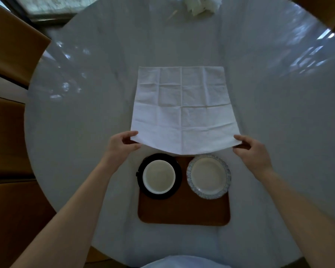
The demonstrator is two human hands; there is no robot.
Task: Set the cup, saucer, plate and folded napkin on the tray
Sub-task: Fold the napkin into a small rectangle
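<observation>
A round pale marble-look table (269,117) carries a brown wooden tray (184,211) at its near edge. On the tray's far left stands a white cup (159,176) upright on a black saucer (177,172); the saucer overhangs the tray's left and far edges slightly. On the tray's far right lies a white plate (208,176) with a blue patterned rim. The white cloth napkin (182,107) is not on the tray: it is spread open, unfolded, on the table beyond the tray, crease lines visible across it. Its near edge is lifted and sags in the middle, just over the far edge of the tray. The left hand (120,146) pinches the napkin's near left corner between thumb and fingers; the right hand (253,149) pinches the near right corner likewise. Brown chairs (12,45) stand around the table. A crumpled white object (199,4), unclear in kind, lies at the far edge of the table.
</observation>
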